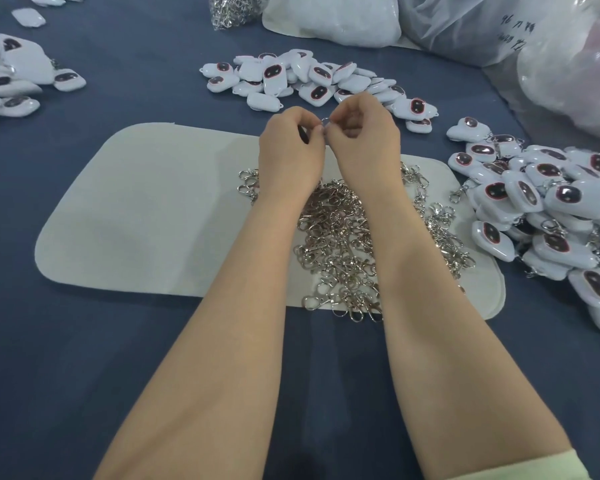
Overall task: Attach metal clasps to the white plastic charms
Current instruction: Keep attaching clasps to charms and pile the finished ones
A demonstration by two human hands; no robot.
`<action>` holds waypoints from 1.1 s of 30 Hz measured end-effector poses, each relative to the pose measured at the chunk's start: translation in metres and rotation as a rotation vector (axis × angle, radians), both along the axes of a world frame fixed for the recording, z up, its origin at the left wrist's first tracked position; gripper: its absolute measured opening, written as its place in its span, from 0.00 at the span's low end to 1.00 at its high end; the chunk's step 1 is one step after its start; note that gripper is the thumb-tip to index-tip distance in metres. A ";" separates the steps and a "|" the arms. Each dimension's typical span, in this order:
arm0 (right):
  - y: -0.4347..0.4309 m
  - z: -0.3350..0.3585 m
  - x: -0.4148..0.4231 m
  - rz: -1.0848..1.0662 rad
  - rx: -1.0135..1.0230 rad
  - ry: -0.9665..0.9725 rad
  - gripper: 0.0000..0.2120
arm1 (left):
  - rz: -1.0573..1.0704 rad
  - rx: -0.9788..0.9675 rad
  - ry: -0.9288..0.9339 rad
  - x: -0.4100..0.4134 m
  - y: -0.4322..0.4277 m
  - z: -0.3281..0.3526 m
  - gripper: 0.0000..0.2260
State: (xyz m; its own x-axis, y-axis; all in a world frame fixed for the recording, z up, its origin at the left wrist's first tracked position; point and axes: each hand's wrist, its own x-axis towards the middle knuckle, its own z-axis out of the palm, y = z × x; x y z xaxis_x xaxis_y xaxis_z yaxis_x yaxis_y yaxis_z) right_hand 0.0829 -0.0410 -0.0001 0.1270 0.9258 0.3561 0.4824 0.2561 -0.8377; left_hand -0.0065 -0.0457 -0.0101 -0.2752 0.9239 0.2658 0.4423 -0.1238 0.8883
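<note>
At the far left a heap of white charms (11, 81) lies on the blue table (118, 341). Next comes the pale felt mat (136, 220), bare on its left half. Over its far edge the left hand (290, 150) has its fingers curled, thumb and fingertips pinching one side of a small metal clasp (324, 123), of which only a bit of ring shows between the two hands. The right hand (364, 129) meets it fingertip to fingertip, likewise curled and pinching the other side. Whether a charm is tucked in either palm I cannot tell.

Under the forearms the loose clasps (343, 244) are heaped on the mat's right half. Beyond the hands lies a pile of plain charms (312, 81), and at the right is a larger pile (541, 209) with clasps showing among them (likely the finished ones).

The clasp looks light, stiff and smooth, small enough to slip, so it is best pinched close to the ring's opening. The charms look like hard glossy shells, light and slippery. They are best gripped flat across the body, leaving the small end loop free. The heaped clasps will probably snag one another when lifted.
</note>
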 end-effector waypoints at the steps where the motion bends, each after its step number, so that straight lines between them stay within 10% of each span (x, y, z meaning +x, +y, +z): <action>1: -0.001 0.000 0.000 -0.002 0.000 0.007 0.07 | 0.000 0.001 0.003 0.000 0.000 0.000 0.05; 33: 0.003 -0.004 0.002 0.061 0.003 -0.074 0.06 | 0.028 -0.010 0.197 -0.001 0.001 -0.002 0.08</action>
